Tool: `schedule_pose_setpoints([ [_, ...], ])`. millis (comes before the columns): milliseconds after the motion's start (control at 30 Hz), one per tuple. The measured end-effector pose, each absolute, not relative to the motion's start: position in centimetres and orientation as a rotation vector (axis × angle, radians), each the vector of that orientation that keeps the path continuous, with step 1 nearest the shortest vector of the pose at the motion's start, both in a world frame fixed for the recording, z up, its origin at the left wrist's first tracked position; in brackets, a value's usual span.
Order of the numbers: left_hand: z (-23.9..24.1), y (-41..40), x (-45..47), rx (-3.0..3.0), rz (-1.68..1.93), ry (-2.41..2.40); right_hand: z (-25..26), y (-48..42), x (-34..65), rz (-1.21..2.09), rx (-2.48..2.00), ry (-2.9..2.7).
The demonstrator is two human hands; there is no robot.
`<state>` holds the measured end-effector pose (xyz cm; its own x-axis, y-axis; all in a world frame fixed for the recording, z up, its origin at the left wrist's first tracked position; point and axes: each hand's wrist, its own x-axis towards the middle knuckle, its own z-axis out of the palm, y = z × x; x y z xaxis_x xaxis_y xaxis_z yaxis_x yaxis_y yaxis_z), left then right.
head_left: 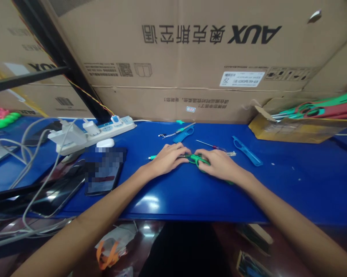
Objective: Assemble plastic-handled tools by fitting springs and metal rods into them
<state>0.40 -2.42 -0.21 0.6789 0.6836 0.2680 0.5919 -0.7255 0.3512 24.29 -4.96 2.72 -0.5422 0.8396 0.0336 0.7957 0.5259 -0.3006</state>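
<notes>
Both my hands rest on the blue table (176, 192) and meet over a pair of green-handled scissors (196, 159). My left hand (169, 157) lies palm down with fingers curled over the blade end; a green tip (152, 157) sticks out to its left. My right hand (219, 163) is closed around the green handle. A blue scissor half with a metal blade (183, 133) lies just beyond my hands, and a loose blue plastic handle piece (247, 151) lies to the right. A thin red-tipped metal tool (212, 146) lies between them.
A white power strip (95, 132) with plugged chargers and cables sits at the left, with phones (104, 169) and a white earbud case (105, 143) beside it. A cardboard box (291, 125) of green and red scissors stands at the right. Large cardboard cartons (190, 57) wall the back.
</notes>
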Motion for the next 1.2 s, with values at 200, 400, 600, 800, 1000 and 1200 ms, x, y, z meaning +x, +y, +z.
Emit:
schedule_pose_setpoints([
  [200,0.0,-2.2,0.6,2.586,0.579,0.981,3.7,-4.5,23.3,0.226,-1.505,-2.699],
  [400,-0.2,-2.2,0.9,2.573,0.629,0.922,4.3,-3.9,23.5,0.289,-1.456,-2.796],
  [600,0.1,-2.5,0.9,2.692,0.59,0.941,6.3,-2.8,23.9,0.612,-1.281,-2.867],
  [800,0.8,-2.5,0.1,2.785,0.578,0.931,7.1,-1.5,27.1,0.858,-1.197,-2.223],
  [1000,1.2,-2.3,-1.1,2.84,0.562,0.977,5.7,-2.1,27.2,0.525,-1.016,-1.491],
  [1200,3.1,-3.1,-1.1,2.787,0.725,1.06,4.6,-3.9,25.0,0.288,-1.234,-2.054],
])
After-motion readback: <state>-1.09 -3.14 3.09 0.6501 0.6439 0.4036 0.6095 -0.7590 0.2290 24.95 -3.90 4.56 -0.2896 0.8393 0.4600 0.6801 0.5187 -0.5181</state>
